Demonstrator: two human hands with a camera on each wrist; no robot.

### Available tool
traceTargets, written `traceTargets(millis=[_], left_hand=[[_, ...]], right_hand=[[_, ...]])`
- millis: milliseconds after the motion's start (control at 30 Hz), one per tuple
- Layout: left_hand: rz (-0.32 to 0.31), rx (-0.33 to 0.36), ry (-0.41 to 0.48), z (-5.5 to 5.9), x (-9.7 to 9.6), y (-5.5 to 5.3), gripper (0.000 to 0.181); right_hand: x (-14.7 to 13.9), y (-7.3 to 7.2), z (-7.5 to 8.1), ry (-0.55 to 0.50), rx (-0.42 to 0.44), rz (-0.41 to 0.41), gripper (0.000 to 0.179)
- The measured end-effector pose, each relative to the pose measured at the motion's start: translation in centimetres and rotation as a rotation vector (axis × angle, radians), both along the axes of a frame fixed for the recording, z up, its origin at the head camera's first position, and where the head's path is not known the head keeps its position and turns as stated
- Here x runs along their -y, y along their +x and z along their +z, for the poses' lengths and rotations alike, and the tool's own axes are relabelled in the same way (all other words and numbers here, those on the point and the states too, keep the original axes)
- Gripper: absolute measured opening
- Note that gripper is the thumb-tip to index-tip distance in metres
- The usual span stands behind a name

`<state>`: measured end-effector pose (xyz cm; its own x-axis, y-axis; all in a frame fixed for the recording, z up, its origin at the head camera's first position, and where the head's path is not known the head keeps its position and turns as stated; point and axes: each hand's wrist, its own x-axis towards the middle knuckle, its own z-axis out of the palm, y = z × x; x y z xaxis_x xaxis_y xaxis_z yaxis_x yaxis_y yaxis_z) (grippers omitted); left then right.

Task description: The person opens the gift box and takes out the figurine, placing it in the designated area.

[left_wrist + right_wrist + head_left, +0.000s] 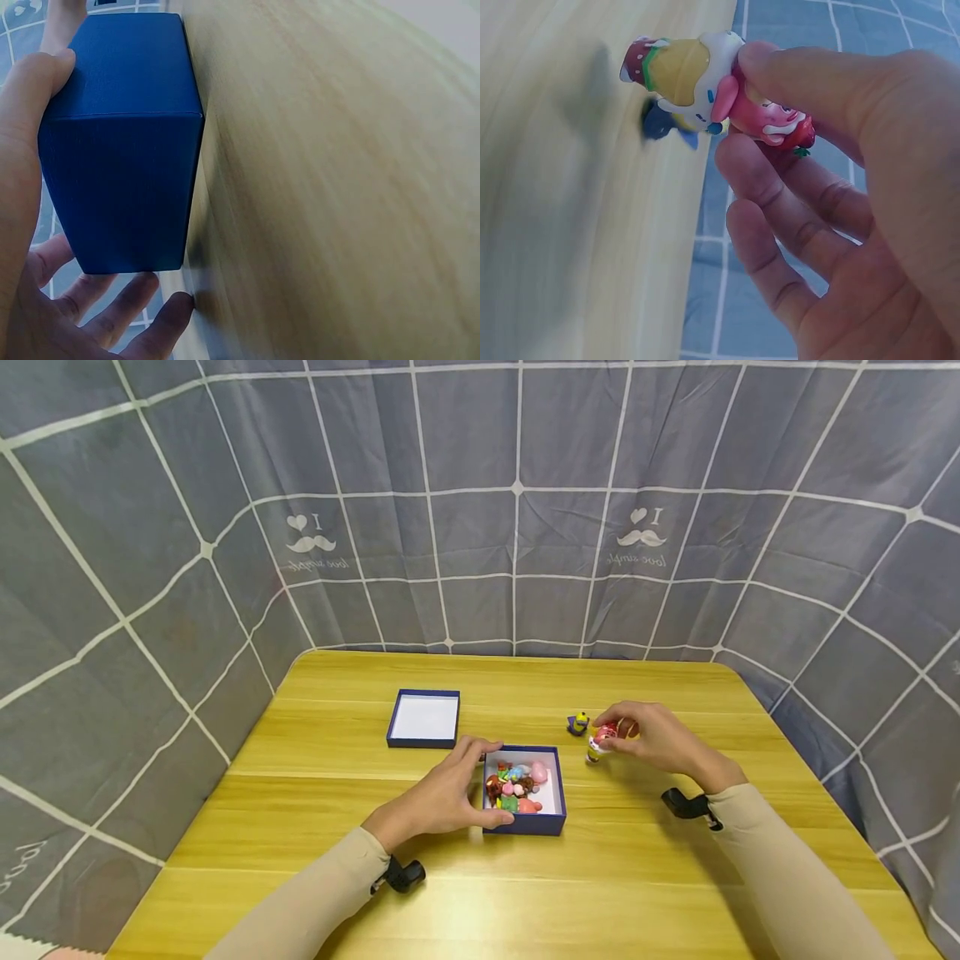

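Observation:
My right hand [654, 739] pinches a small toy figure [595, 749] between thumb and fingers, to the right of the box. In the right wrist view the figure [686, 75] has a pink head with a strawberry and a yellow, white-topped lower part. My left hand [442, 793] holds a dark blue open box [525, 828] from its left side, with the thumb along the near rim and the fingers at the far left corner. Several colourful figures [517, 789] lie inside the white-lined box. The left wrist view shows the blue outer walls [124, 191].
A shallow blue lid [424, 717] with a white inside lies on the wooden table [337, 827], behind and left of the box. Another small figure [577, 723], purple and yellow, stands just beyond my right fingertips. A grey checked curtain [480, 535] surrounds the table.

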<state>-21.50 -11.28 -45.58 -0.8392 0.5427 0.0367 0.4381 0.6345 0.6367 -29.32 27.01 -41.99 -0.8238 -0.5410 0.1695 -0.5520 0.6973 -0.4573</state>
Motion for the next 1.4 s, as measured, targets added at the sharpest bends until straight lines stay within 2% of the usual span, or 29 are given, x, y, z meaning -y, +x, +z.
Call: traceTargets(millis=[400,767,1033,1400], left_hand=[[0.004,0.007,-0.015,0.0,0.0,0.0,0.112],[0.001,0.009,-0.007,-0.1,0.0,0.1,0.112],[-0.003,0.005,-0.016,-0.1,-0.2,-0.1,0.111],[0.013,0.007,-0.013,0.0,0.0,0.0,0.112]], right_hand=[[-1.2,-1.2,-0.7,0.003,0.024,-0.033,0.029],[-1.5,-2.4,-1.0,0.016,-0.028,-0.098,0.024],[-1.8,-2.4,-1.0,0.049,-0.050,-0.158,0.027],[-1.5,-2.8,-0.8,0.074,-0.074,-0.145,0.029]])
